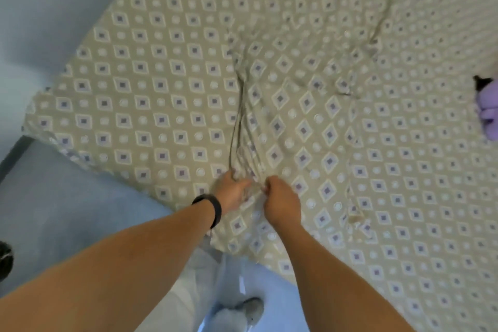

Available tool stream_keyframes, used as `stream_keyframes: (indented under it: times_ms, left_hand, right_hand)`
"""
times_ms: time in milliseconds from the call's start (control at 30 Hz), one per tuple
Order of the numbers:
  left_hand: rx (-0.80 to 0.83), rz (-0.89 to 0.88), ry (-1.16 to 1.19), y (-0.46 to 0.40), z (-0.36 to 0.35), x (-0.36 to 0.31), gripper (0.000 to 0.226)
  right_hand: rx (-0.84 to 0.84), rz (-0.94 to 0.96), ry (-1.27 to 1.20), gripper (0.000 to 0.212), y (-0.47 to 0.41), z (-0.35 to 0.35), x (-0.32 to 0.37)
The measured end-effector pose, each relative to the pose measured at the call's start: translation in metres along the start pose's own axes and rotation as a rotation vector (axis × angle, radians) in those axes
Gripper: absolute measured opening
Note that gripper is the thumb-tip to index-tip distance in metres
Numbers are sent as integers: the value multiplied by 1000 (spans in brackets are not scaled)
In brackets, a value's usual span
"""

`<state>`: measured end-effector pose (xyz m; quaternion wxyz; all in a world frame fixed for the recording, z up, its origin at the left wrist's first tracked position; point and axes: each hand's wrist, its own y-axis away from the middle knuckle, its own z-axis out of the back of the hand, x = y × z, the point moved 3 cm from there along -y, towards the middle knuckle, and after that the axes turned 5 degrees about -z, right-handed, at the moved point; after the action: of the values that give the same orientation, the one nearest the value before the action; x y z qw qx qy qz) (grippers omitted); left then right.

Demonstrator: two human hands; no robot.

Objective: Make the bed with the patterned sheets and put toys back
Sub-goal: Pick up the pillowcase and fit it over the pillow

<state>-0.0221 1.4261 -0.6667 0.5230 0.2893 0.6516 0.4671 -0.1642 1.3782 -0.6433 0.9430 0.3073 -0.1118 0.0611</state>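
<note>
Both hands, left hand and right hand, bunch patterned sheet at near bed edge.

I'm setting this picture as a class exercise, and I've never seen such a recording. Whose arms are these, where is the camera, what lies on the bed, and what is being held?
There is no machine here. A person wears a wide-angle camera on the head, looking down at their own bare arms. The left hand, with a dark wristband, and the right hand each pinch a bunched fold of the patterned sheet at the bed's near edge. That grip draws wrinkles across the sheet. A purple toy lies at the far right, cut off by the frame. Below, a shoe stands on the floor.
</note>
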Motion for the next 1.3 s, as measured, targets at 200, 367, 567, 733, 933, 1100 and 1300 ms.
stream_keyframes:
  times_ms: [200, 367, 567, 733, 933, 1100, 1300]
  left_hand:
    - [169, 36, -113, 71, 0, -31, 114]
    - [242, 32, -344, 161, -1, -33, 121]
    - [146, -41, -284, 270, 28, 38, 134]
    - [118, -58, -136, 318, 73, 100, 132]
    - [144, -172, -153, 360, 125, 102, 64]
    - [99, -402, -219, 408, 171, 63, 29]
    - [195, -748, -137, 460, 255, -8, 84]
  right_hand:
    - [147, -129, -374, 25, 71, 65, -6]
    - [209, -79, -418, 26, 165, 99, 7]
    - [180, -57, -520, 18, 293, 94, 32]
    - [138, 25, -548, 25, 370, 90, 66]
    - [5, 69, -597, 26, 424, 95, 126]
    - [-80, 77, -756, 25, 442, 97, 188]
    - [-270, 64, -898, 26, 436, 142, 293]
